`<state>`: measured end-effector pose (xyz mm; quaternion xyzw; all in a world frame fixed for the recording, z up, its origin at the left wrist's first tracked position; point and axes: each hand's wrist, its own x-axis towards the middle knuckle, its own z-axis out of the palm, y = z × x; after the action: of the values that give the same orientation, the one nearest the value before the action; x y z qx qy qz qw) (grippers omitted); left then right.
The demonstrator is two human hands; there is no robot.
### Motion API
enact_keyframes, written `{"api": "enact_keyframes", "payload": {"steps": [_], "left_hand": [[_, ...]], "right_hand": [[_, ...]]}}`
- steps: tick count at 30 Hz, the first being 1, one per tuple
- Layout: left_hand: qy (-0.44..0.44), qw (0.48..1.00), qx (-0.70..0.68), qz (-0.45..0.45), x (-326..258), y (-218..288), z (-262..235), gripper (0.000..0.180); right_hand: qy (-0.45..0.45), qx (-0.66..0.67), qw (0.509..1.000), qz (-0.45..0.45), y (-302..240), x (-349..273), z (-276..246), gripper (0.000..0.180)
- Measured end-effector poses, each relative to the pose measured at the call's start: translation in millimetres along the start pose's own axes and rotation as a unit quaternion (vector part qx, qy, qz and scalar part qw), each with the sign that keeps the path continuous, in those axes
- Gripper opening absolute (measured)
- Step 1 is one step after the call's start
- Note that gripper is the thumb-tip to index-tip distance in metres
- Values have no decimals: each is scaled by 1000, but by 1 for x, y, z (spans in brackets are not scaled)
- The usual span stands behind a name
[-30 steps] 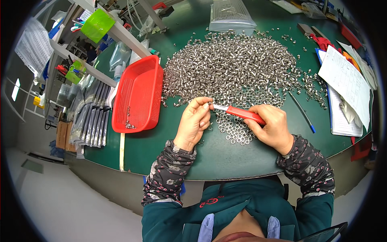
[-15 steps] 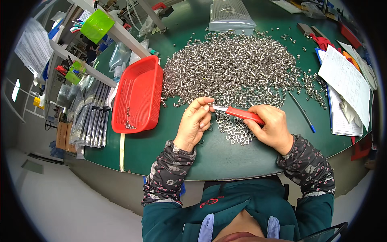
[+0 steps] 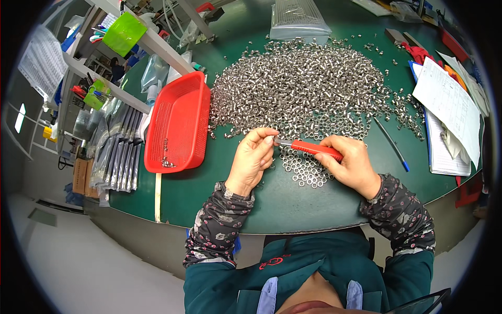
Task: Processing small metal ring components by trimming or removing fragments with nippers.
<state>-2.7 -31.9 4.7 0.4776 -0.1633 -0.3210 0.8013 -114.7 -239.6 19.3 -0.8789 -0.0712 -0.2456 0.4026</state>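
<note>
My right hand (image 3: 351,163) grips a red-handled knife (image 3: 314,149) lying almost level, its metal tip pointing left. My left hand (image 3: 253,158) pinches a small metal ring at that tip, fingers closed on it. Under both hands lies a small flat patch of metal rings (image 3: 306,168) on the green table (image 3: 293,209). Behind them spreads a large heap of the same small silver rings (image 3: 314,89).
A red plastic tray (image 3: 175,125) with a few rings in it sits left of my left hand. Papers on a clipboard (image 3: 444,110) and a blue pen (image 3: 392,144) lie at the right. A clear bag (image 3: 298,18) sits behind the heap; shelves stand at the far left.
</note>
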Motion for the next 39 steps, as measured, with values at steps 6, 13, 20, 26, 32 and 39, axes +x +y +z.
{"api": "enact_keyframes", "payload": {"steps": [6,13,20,26,32,39], "left_hand": [[16,1000,13,-12,0,0,-2,17],[22,999,30,0,-1,-1,2,16],[28,999,46,6,-1,-2,2,16],[41,998,49,-11,-1,-1,2,16],[49,998,43,-21,-1,-1,4,19],[16,998,26,-53,1,0,-2,25]], "right_hand": [[10,-16,1000,-9,1,0,0,18],[40,-52,997,-49,1,-1,0,19],[44,-81,994,-65,1,-1,0,20],[55,-86,991,-88,0,0,0,20],[46,-96,990,-89,0,-1,-1,21],[36,-100,990,-93,-2,0,-2,22]]}}
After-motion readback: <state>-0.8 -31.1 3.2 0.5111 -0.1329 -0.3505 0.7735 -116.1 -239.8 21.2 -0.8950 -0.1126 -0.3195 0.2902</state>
